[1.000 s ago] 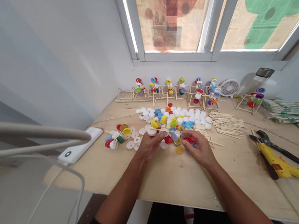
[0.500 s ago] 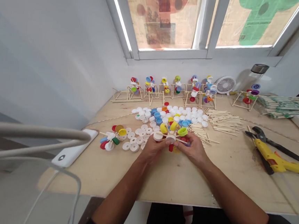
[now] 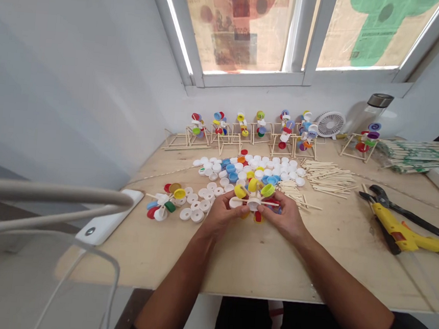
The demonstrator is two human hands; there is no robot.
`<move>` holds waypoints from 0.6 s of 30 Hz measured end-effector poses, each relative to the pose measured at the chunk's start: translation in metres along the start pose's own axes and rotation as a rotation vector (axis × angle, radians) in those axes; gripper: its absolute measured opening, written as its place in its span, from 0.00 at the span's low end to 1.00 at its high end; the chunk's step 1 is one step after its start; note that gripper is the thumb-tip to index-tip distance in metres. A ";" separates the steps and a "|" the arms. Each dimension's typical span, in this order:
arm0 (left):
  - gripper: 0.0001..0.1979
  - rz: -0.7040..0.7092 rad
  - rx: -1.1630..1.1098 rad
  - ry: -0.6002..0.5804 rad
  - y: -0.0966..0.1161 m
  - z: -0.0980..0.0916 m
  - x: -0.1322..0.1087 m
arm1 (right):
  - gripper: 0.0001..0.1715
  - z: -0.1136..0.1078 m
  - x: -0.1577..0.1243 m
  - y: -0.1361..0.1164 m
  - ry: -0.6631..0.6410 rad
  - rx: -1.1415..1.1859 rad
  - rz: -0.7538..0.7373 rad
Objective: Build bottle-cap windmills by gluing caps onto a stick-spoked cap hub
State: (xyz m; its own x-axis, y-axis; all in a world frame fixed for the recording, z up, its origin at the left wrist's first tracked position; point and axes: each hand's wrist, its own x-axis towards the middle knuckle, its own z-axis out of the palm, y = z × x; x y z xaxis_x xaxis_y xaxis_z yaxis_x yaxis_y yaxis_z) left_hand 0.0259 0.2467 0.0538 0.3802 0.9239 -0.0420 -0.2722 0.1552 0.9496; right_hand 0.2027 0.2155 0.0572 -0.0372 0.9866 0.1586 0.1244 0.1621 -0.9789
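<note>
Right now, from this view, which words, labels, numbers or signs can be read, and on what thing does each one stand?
Print on the newspaper: too small and blurred to read.
Print on the stick packs: too blurred to read.
Any marks on the bottle caps: too small to tell.
Nothing can be read.

Bottle-cap pinwheel (image 3: 253, 204) in yellow, green, red and white, yellow-and-black glue gun (image 3: 393, 220) near the right edge of the table (image 3: 271, 271)
</note>
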 end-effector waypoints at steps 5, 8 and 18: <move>0.17 0.001 0.074 0.023 0.002 0.001 -0.001 | 0.18 -0.001 0.000 0.003 -0.007 -0.063 -0.015; 0.15 0.002 0.085 0.023 0.004 0.004 -0.002 | 0.17 -0.001 0.000 0.002 -0.006 -0.101 -0.014; 0.18 0.008 0.111 0.036 0.004 0.002 -0.002 | 0.15 -0.001 0.000 -0.004 0.014 -0.171 -0.076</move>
State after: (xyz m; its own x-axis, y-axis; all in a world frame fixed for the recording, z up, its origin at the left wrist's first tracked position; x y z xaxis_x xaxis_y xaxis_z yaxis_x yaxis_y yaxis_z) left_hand 0.0259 0.2451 0.0587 0.3460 0.9372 -0.0432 -0.1748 0.1097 0.9785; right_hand 0.2034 0.2146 0.0609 -0.0390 0.9713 0.2345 0.2888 0.2356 -0.9279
